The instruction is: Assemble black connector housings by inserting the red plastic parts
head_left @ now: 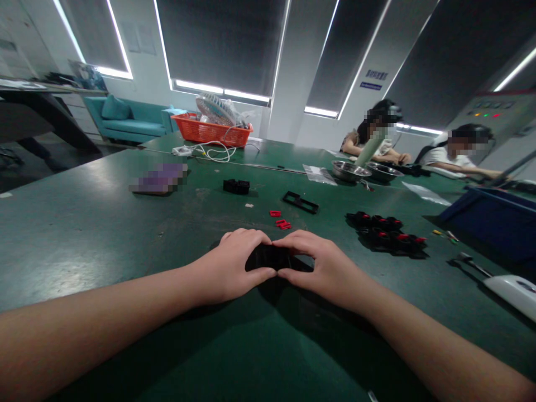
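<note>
My left hand and my right hand meet over the green table, fingertips nearly touching. Between them they grip a black plastic part, its shape mostly hidden by the fingers. Just beyond lie small red plastic clips, with another red clip a little farther off. A flat black rectangular frame with openings rests behind the clips. Farther left sits a black block-like part. To the right are several black assemblies with red pieces in them.
A dark blue bin and a white-handled tool are at the right. Metal bowls stand farther back, near two seated people. An orange basket, a white cable and a blurred purple object lie back left.
</note>
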A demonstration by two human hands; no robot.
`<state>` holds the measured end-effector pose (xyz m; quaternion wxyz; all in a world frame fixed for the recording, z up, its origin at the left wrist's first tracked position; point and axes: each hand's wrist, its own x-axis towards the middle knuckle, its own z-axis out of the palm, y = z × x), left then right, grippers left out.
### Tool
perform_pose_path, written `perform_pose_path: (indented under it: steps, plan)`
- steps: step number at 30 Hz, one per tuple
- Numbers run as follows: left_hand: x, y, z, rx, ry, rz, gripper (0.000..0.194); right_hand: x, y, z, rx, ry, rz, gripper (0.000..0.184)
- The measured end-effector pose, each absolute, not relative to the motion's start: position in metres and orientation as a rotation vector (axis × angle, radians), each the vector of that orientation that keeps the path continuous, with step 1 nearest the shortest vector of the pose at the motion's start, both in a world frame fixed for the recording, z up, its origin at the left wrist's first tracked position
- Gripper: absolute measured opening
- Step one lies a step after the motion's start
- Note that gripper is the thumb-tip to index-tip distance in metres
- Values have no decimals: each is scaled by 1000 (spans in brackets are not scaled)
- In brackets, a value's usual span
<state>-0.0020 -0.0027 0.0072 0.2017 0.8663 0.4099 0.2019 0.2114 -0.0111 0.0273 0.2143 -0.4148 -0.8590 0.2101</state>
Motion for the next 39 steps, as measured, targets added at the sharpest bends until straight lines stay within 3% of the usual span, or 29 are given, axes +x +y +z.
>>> perform_pose_path:
  steps: [39]
  plan:
    - [-1,-3,7,2442,1149,560,33,212,-10,28,-1206,-2336,692,41]
